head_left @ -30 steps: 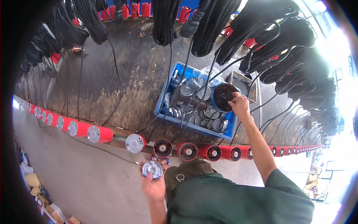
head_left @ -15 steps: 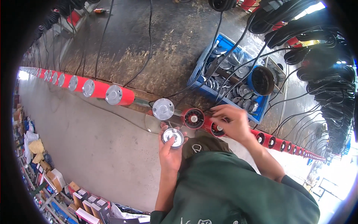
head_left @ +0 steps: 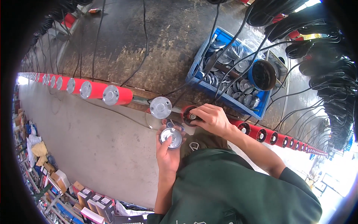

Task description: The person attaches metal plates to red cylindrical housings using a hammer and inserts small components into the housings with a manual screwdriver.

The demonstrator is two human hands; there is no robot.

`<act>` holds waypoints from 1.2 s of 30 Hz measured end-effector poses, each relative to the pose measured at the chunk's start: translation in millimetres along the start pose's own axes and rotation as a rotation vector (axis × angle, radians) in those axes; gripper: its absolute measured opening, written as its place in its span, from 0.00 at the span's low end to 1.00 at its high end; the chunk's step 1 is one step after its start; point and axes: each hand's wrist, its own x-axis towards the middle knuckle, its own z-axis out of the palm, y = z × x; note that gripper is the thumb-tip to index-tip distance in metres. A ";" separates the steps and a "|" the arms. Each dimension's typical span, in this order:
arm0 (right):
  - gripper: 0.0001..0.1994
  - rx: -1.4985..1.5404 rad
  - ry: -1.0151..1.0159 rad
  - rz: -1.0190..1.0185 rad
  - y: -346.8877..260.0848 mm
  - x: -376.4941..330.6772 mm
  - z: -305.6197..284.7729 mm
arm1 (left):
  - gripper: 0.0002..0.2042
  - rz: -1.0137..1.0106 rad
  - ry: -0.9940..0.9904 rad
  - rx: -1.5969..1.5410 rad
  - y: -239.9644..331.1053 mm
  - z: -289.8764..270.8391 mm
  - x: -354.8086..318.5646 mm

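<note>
My left hand (head_left: 167,159) holds a round silver metal cap (head_left: 175,139), its hollow side facing up and my thumb lying across it. Just above it sits a cylinder closed by a flat silver cap (head_left: 160,106). My right hand (head_left: 214,118) is over an open-ended red cylinder (head_left: 185,111), with its bent fingers at the mouth, near the pale shaft in the middle. Whatever those fingers pinch is hidden. Behind that hand, more open red cylinders (head_left: 244,128) run off to the right, dark inside with pale centres.
Capped red cylinders (head_left: 118,95) line the bench edge leftward. On the worn bench (head_left: 123,44) stands a blue crate (head_left: 231,98) of metal caps, with a dark round can (head_left: 263,75) in it. Black cables (head_left: 145,41) cross the bench; coiled bundles (head_left: 328,74) lie right. Boxes (head_left: 97,205) stand lower left.
My right hand has moved left, from the second open cylinder to the one nearest the capped one. My left hand keeps the cap. The view has shifted slightly.
</note>
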 end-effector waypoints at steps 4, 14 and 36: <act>0.21 0.001 -0.014 -0.014 2.4 -0.1 1.7 | 0.24 -0.022 0.000 0.007 -1.7 5.2 1.0; 0.23 0.014 -0.049 -0.041 6.1 1.5 -1.0 | 0.22 0.006 -0.038 -0.020 -3.4 17.0 0.1; 0.12 0.343 -0.122 0.558 -58.6 -9.7 -63.1 | 0.34 0.042 -0.163 0.529 -16.0 36.0 -25.2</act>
